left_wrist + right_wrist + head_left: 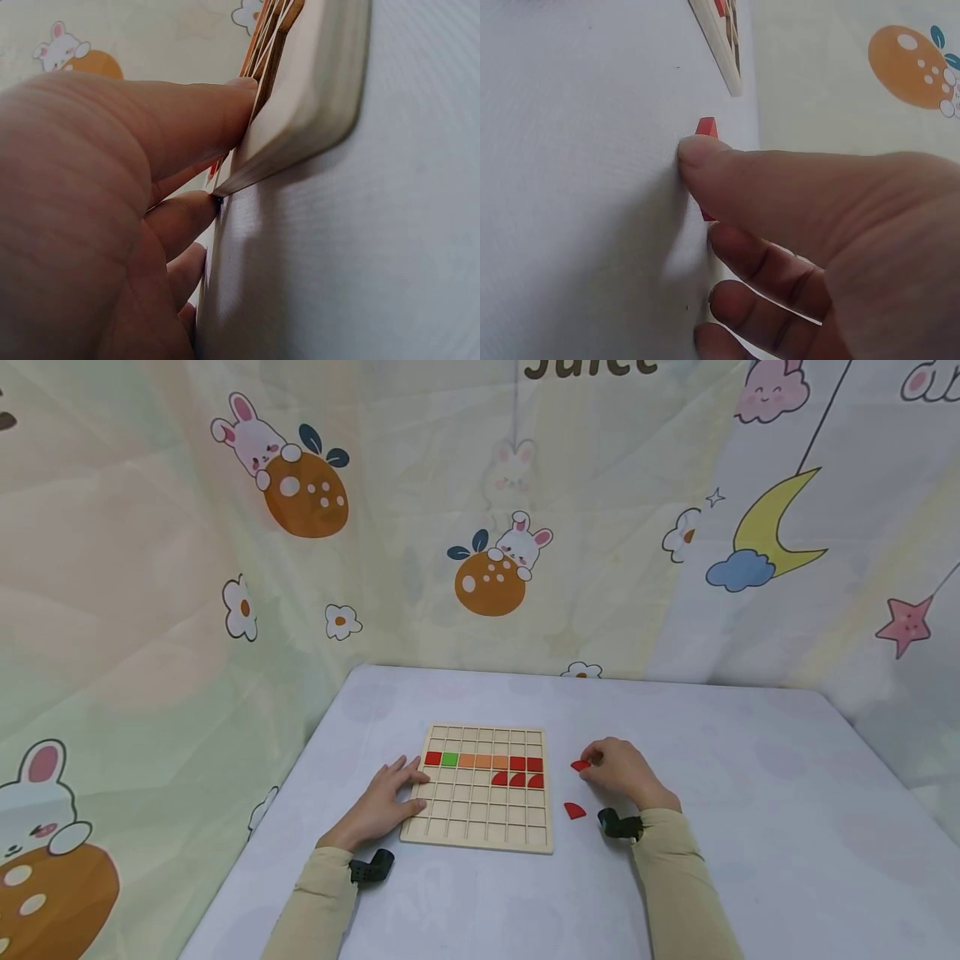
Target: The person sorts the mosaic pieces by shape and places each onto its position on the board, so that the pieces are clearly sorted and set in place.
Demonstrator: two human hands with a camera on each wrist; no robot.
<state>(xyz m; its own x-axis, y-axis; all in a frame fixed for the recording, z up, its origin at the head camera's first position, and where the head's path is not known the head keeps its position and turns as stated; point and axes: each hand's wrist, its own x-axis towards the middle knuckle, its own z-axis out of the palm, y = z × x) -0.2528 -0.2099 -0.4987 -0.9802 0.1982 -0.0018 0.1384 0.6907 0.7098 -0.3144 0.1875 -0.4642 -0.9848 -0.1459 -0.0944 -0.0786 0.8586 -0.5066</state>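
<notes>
On the table lies a square wooden grid board (480, 846). One row holds red, green and orange square tiles, and below its right end sit three red quarter-round tiles (517, 780). My left hand (382, 806) rests at the board's left edge, its thumb and a finger touching the rim, fingers spread. In the left wrist view the thumb (202, 116) lies against the board's edge. Right of the board, my right hand (618, 768) pinches a red quarter-round tile (707, 126) between thumb and fingers, close to the table. Its thumb covers most of that tile.
Another loose red quarter-round tile (574, 811) lies on the white-covered table (787, 827), right of the board and below the right hand. A printed cloth (600, 627) with bunnies and oranges hangs behind the table. Each wrist wears a black camera (372, 866).
</notes>
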